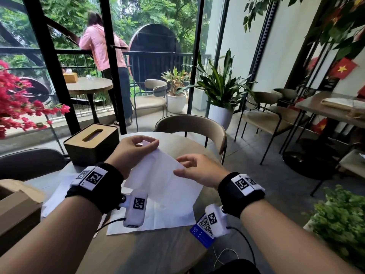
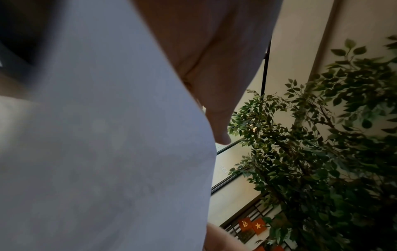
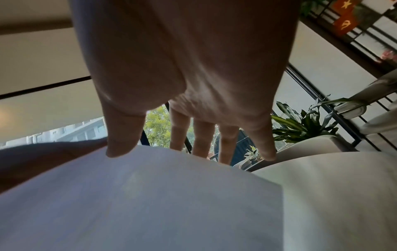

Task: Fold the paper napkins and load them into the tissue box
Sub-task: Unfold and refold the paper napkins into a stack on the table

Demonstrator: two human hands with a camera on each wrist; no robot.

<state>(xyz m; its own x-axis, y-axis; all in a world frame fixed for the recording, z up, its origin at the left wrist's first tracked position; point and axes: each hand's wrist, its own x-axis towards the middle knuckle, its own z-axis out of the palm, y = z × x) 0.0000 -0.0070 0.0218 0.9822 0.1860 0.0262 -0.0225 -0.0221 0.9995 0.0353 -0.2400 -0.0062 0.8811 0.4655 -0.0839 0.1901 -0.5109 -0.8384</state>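
Observation:
A white paper napkin [image 1: 158, 175] hangs lifted over the round table [image 1: 148, 252]. My left hand [image 1: 147, 144] pinches its far top corner. My right hand [image 1: 180, 166] holds its right edge, with the thumb in front and the nearly straight fingers [image 3: 201, 135] behind. In the left wrist view the napkin [image 2: 107, 152] fills most of the frame. In the right wrist view the napkin [image 3: 150, 195] hides the fingertips. More white napkins [image 1: 158, 218] lie flat beneath. The dark tissue box [image 1: 92, 147], with a slotted wooden lid, stands at the table's far left, left of my left hand.
A brown cardboard box [image 1: 17, 206] sits at the left edge. A blue QR card [image 1: 203, 232] lies near my right wrist at the table's right rim. A chair [image 1: 191, 125] faces me across the table, and red flowers [image 1: 19, 99] reach in from the left. A person stands on the balcony beyond.

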